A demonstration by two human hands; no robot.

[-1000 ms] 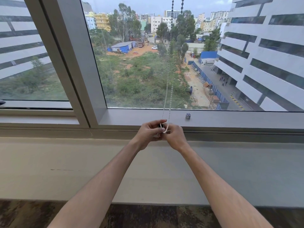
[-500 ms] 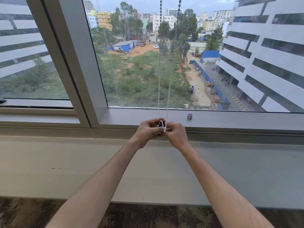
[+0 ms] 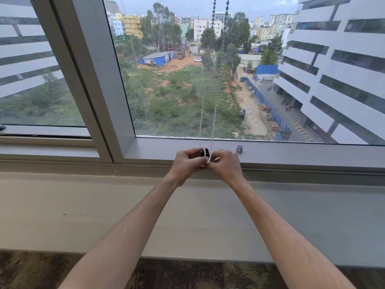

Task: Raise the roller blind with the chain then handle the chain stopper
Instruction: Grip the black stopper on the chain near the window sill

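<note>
A white bead chain (image 3: 214, 113) hangs in two strands in front of the window pane, ending in a loop at my hands. My left hand (image 3: 188, 164) pinches a small dark chain stopper (image 3: 204, 152) with the chain's left strand running onto its top. My right hand (image 3: 226, 165) grips the bottom of the chain loop right beside it; the two hands touch. The roller blind itself is out of view above the frame.
A grey window frame (image 3: 291, 152) runs behind my hands, with a small grey fitting (image 3: 239, 148) on it just to the right. A thick mullion (image 3: 91, 84) stands at the left. Below lies a wide pale sill (image 3: 83, 215), then patterned floor (image 3: 187, 274).
My hands stay together at the chain's bottom loop. The dark stopper now shows more plainly between my left fingers, and the two strands hang a little farther apart.
</note>
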